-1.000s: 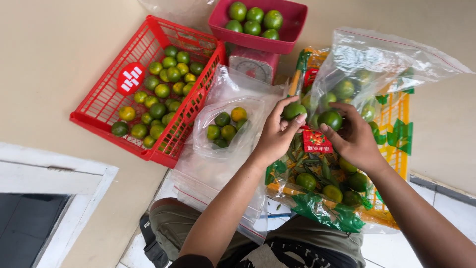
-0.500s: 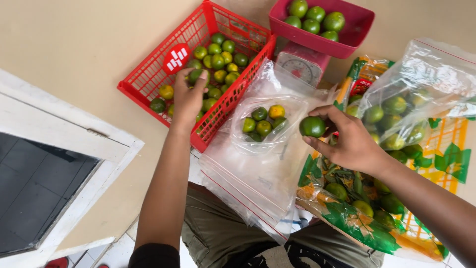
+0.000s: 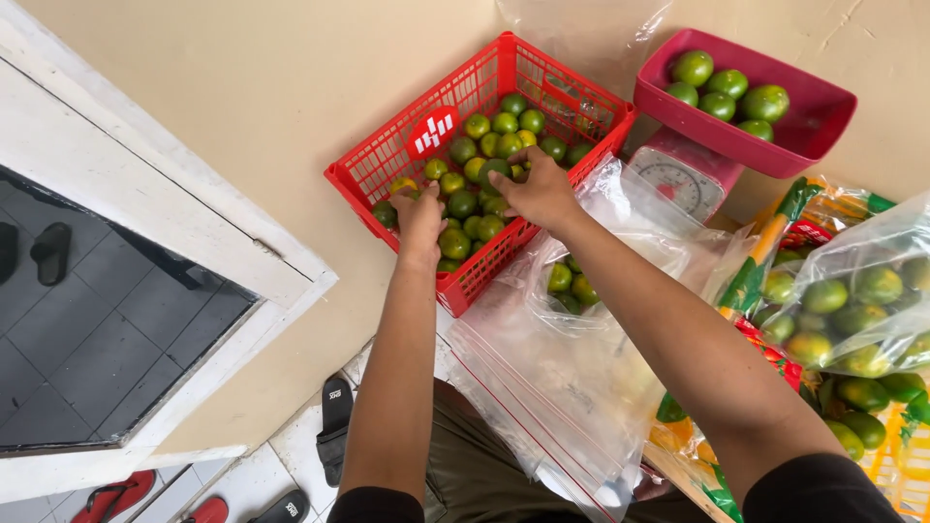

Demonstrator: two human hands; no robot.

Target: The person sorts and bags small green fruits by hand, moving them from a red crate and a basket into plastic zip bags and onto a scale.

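A red plastic basket (image 3: 407, 155) holds several green and yellow-green citrus fruits (image 3: 475, 208). My left hand (image 3: 418, 215) lies palm down on the fruits at the basket's near left corner, its fingers curled among them; what it holds is hidden. My right hand (image 3: 541, 189) reaches over the basket's right rim. Its fingertips are closed on a dark green citrus fruit (image 3: 493, 171) just above the pile.
A red scale tray (image 3: 823, 145) with green fruits sits on a dial scale (image 3: 678, 179) at the back right. Clear plastic bags (image 3: 581, 387) lie across my lap, one holding a few fruits (image 3: 567, 281). A filled bag of fruits (image 3: 852, 310) is at the right. Sandals (image 3: 334, 426) lie on the floor.
My right hand carried a green fruit from the bags at the right over to the red basket. My left hand moved deeper into the basket. The view shifted left.
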